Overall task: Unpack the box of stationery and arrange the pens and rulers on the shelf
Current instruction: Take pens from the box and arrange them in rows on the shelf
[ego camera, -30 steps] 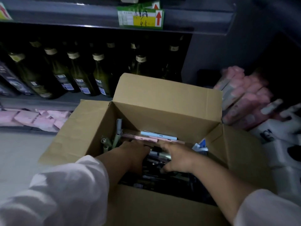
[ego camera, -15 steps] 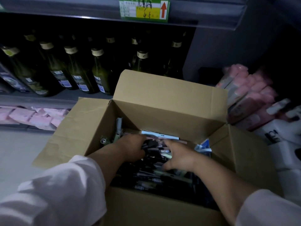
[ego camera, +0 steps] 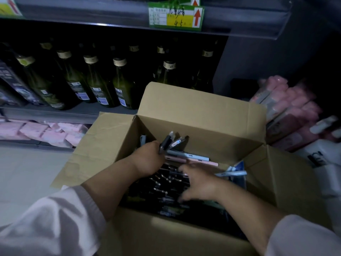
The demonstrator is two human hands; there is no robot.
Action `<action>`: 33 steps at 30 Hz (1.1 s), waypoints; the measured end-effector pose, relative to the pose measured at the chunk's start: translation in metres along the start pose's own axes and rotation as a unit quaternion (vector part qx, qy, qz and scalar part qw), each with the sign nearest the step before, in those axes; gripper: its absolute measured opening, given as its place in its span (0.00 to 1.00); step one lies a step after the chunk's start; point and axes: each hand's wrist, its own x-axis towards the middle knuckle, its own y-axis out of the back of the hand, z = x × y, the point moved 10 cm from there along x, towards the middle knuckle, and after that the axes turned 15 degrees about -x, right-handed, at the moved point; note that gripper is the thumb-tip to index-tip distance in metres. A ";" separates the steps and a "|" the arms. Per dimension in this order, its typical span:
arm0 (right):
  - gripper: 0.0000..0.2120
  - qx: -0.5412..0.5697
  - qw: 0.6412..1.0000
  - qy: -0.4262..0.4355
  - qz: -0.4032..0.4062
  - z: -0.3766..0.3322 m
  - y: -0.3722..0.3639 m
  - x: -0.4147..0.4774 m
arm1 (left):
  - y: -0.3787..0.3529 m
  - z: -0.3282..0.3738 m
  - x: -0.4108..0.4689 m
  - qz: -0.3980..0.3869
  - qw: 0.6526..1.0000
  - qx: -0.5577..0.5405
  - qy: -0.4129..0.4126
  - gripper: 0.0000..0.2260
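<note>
Gripping a small bundle of dark pens (ego camera: pixel 168 144), the left hand (ego camera: pixel 147 160) sits at the far left of the open cardboard box (ego camera: pixel 203 111). Its fingers are curled tight round the lower ends, so the upper ends fan up toward the box's far wall. The right hand (ego camera: pixel 200 182) lies lower and nearer, to the right. Its fingers are spread apart over the pile of loose dark pens (ego camera: pixel 166 183) that fills the box bottom (the hand is blurred, so whether a fingertip presses on any one pen cannot be told). Between the two hands and just beyond them, a pale blue pen (ego camera: pixel 188 155) and a pink pen (ego camera: pixel 193 161) lie side by side across the box. Some blue packets (ego camera: pixel 233 171) stand against its right wall.

All four flaps are folded outward, and the box stands on a pale floor in front of a dim shelf (ego camera: pixel 55 113). On that shelf, to the far left, is a row of dark green bottles (ego camera: pixel 97 84). A green and yellow price tag (ego camera: pixel 175 16) with a red arrow hangs from the shelf edge above. Pink packets (ego camera: pixel 46 130) lie on the level below the bottles. At the right are pink packages (ego camera: pixel 287 108), with a white bag (ego camera: pixel 323 159) nearer. Both forearms come out of white sleeves (ego camera: pixel 46 224).
</note>
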 end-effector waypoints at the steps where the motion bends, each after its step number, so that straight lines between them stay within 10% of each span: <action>1: 0.36 -0.105 0.994 0.030 0.018 -0.013 0.003 -0.003 | 0.001 -0.001 -0.002 -0.001 0.999 -0.041 0.006 0.08; 21: 0.15 0.092 0.994 -0.033 -0.050 0.001 0.009 -0.033 | 0.016 0.025 -0.051 -0.020 0.958 -0.280 0.056 0.04; 33: 0.02 0.545 0.829 -0.038 0.123 -0.014 0.178 -0.165 | 0.061 0.166 -0.120 -0.080 0.906 -0.414 0.039 0.02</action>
